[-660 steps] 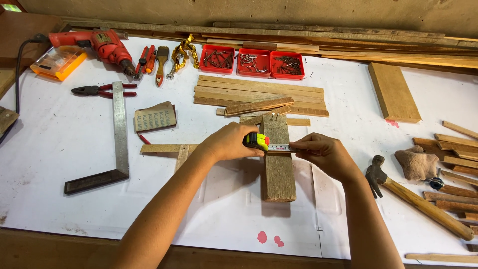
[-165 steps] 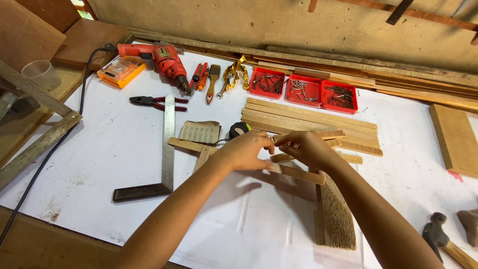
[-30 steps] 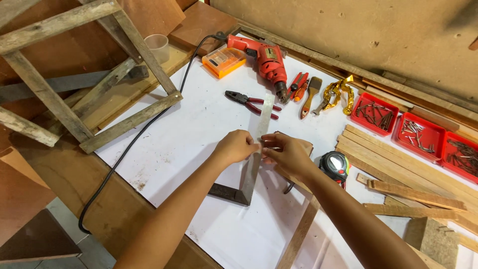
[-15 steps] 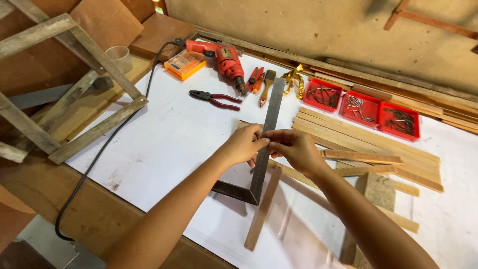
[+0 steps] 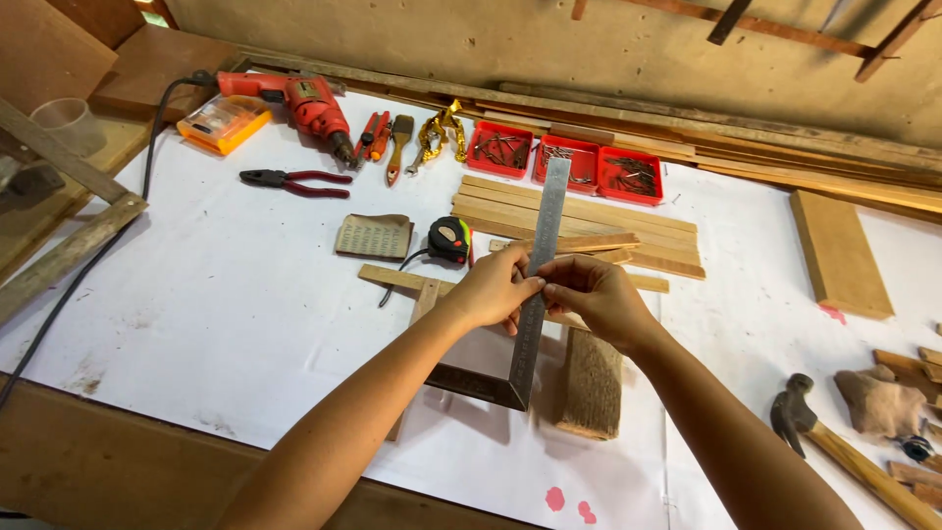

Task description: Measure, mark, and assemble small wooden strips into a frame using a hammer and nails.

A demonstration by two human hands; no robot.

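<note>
My left hand (image 5: pixel 494 291) and my right hand (image 5: pixel 590 292) both pinch the long steel blade of a try square (image 5: pixel 538 257), held above the white-covered bench. The blade points away from me; its dark stock (image 5: pixel 471 385) sticks out to the left near my forearm. Under the hands lie thin wood strips (image 5: pixel 404 281) and a rough weathered wood block (image 5: pixel 592 383). A yellow and black tape measure (image 5: pixel 449 238) sits just left of my left hand.
Stacked wood slats (image 5: pixel 579 224), three red trays of nails (image 5: pixel 569 160), a red drill (image 5: pixel 304 101), pliers (image 5: pixel 294 181), screwdrivers and a brush (image 5: pixel 385 134) line the back. A sanding pad (image 5: pixel 374 236) lies left. A hammer (image 5: pixel 834 447) and glove (image 5: pixel 883 402) lie right; a plank (image 5: pixel 840 252) beyond.
The view has swung right, away from the wooden frame on the left. Both hands still hold the try square, which now sits over the wood strips and next to the block.
</note>
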